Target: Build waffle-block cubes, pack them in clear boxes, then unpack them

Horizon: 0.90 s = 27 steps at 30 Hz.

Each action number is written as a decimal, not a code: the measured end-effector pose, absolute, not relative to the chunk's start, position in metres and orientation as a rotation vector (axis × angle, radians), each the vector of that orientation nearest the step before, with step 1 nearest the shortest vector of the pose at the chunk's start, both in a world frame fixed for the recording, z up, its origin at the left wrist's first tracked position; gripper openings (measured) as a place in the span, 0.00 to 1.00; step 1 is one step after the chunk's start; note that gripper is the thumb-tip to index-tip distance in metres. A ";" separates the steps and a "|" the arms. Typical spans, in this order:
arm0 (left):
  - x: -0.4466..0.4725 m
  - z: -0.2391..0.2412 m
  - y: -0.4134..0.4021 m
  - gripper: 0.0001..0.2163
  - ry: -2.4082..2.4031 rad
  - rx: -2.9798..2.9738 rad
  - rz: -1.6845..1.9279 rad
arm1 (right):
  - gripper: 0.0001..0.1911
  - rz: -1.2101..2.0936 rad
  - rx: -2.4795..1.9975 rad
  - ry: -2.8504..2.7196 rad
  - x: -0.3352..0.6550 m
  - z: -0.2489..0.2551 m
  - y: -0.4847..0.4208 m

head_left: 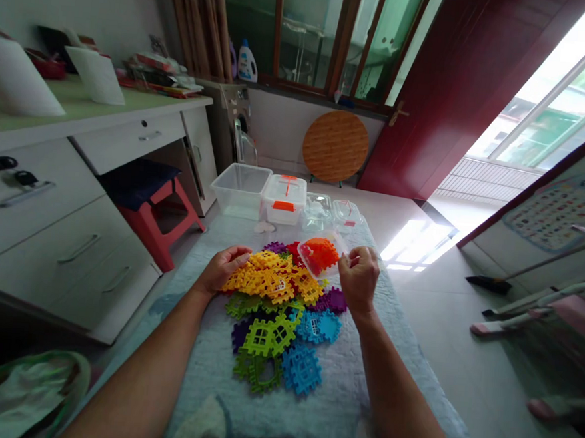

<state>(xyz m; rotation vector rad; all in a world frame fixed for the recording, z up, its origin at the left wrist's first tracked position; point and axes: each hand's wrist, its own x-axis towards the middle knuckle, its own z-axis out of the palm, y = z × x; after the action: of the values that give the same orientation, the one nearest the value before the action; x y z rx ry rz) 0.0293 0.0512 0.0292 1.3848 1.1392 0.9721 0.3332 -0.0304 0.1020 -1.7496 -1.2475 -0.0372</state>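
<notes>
A pile of flat plastic building tiles lies on a pale blue mat (341,382): yellow tiles (268,279) at the far side, green tiles (267,337), blue tiles (308,347) and purple tiles (334,301) nearer me. My left hand (223,267) rests on the left edge of the yellow tiles, fingers curled over them. My right hand (359,274) is closed on the rim of a small clear container (321,253) that is tilted and holds orange tiles.
Beyond the pile stand a clear open bin (239,188), a white lidded box with orange clasps (284,200) and two small clear containers (333,214). A red stool (156,223) and white drawers (46,228) are on the left; a round wooden board (335,146) leans on the far wall.
</notes>
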 end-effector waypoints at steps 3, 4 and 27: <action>0.029 0.030 0.050 0.28 1.133 1.383 0.969 | 0.05 -0.076 -1.625 -1.426 0.310 0.100 -0.040; 0.030 0.030 0.050 0.28 1.134 1.391 0.968 | 0.06 -0.045 -1.566 -1.488 0.305 0.099 -0.043; 0.029 0.032 0.051 0.26 1.194 1.646 0.939 | 0.49 0.192 -1.273 -1.468 0.294 0.063 -0.037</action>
<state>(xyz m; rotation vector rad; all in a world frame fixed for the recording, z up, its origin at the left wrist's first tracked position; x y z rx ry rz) 0.0289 0.0507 0.0316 1.6463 1.1935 0.9389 0.2941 -0.0374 0.0631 -1.2730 -1.4682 0.1923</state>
